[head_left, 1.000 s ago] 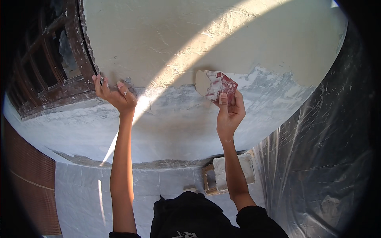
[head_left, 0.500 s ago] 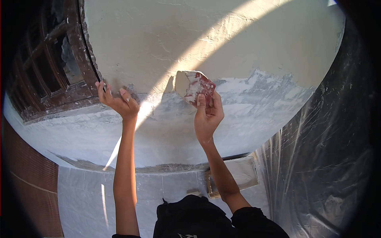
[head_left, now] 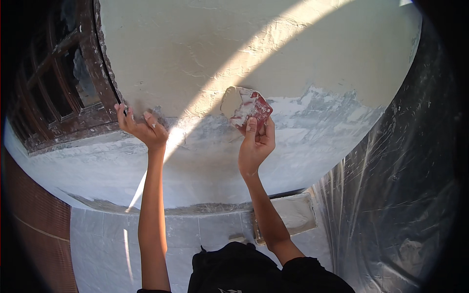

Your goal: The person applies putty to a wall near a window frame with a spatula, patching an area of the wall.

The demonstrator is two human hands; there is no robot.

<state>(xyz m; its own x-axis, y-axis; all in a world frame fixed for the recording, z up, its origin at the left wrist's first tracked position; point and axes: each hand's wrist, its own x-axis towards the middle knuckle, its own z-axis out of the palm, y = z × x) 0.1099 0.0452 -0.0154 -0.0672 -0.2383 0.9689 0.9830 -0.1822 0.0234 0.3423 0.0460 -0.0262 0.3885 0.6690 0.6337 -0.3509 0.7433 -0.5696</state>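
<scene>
My right hand (head_left: 258, 144) grips a flat red plastering scraper (head_left: 263, 108), thumb on its near face and fingers behind. Pale filler is smeared over the scraper and heaped at its upper left corner. The scraper is up against the wall (head_left: 195, 49) or just off it; I cannot tell which. My left hand (head_left: 142, 128) is raised beside the window frame's lower corner, fingers spread and curved, with white residue on the fingertips. It holds nothing that I can see. Cream filler coats the upper wall, ending raggedly over a whitish lower band (head_left: 303, 146).
A brown wooden window (head_left: 68, 73) is at the left. Clear plastic sheeting (head_left: 391, 195) hangs on the right. On the grey tiled floor (head_left: 185, 229) stands a shallow tray (head_left: 295, 212) of pale material. A brown ribbed panel (head_left: 36, 210) lies lower left. Sunlight crosses the wall diagonally.
The scraper in my right hand has shifted slightly right and turned a little. My left hand has moved slightly left, still spread.
</scene>
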